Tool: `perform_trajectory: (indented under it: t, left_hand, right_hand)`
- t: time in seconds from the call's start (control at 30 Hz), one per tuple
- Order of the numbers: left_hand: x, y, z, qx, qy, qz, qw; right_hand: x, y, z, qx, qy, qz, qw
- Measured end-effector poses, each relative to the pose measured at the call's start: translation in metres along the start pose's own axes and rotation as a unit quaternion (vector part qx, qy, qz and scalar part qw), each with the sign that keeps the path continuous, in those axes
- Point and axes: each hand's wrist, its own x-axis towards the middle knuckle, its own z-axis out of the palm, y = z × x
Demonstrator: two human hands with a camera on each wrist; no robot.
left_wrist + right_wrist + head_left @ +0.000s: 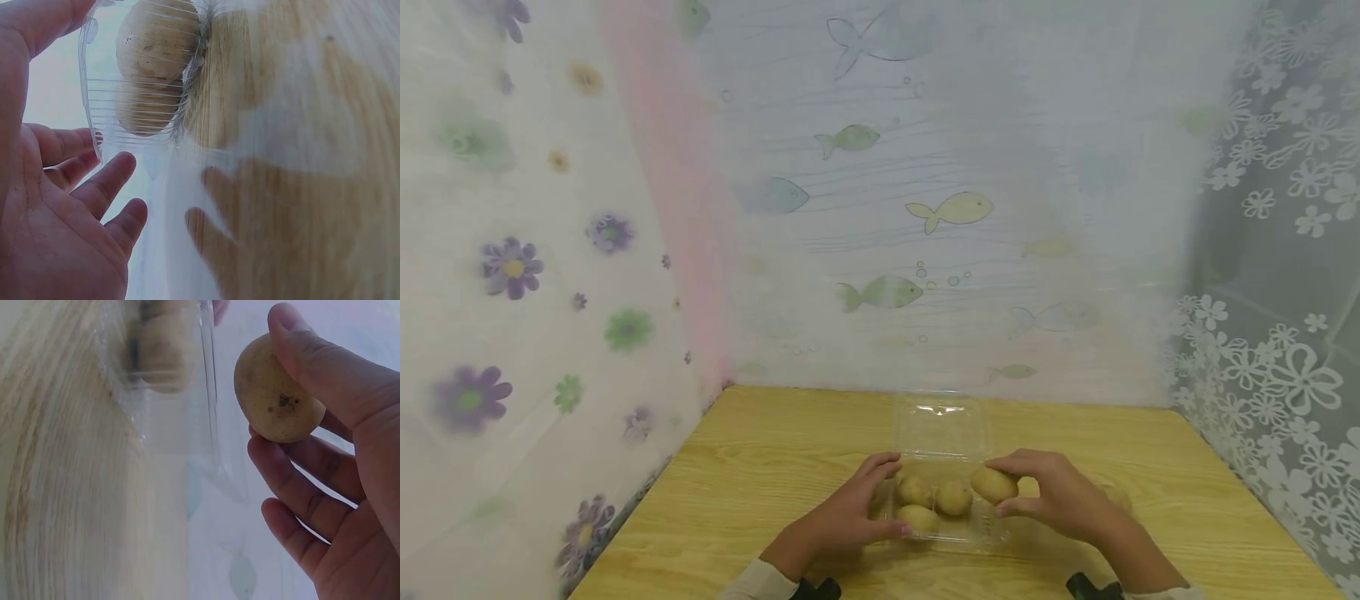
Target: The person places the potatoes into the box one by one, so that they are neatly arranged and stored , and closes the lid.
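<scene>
The person's right hand (1052, 498) holds a potato (994, 485) between thumb and fingers at the right end of a clear plastic box (988, 527); whether the potato touches the box cannot be told. The right wrist view shows a dark blemish on its skin and the little finger apart from it. Inside the box lie three potatoes (953, 497), grouped toward the left and middle. The left hand (850, 512) is wide, thumb and fingers spread around the box's left end, touching its edge. There the ribbed plastic wall (128, 103) stands between the left palm and the potatoes. The clear lid (943, 429) is folded open on the far side, away from both hands. What looks like another potato (1118, 498) sits on the wood-grain table (790, 433) beyond the right wrist, which partly hides it. Black straps (816, 589) show near the cuffs at the lower edge. Around the table hang a fish-print curtain (887, 333) at the back, a flower-print sheet (550, 333) on the left and a see-through one with white flowers (1292, 367) on the right
</scene>
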Motion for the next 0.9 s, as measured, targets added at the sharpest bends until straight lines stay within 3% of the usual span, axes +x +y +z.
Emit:
perform_trajectory:
  t: [0.27,0.9]
  left_hand:
    - [0.000,-0.001,0.001,0.001,0.003,-0.001,1.0000]
    - [0.001,-0.001,0.002,0.010,-0.002,-0.006,0.9999]
  right_hand:
    - [0.003,-0.003,0.008,-0.004,-0.008,-0.010,0.9999]
    - [0.006,-0.011,0.017,-0.010,-0.046,0.017,0.9987]
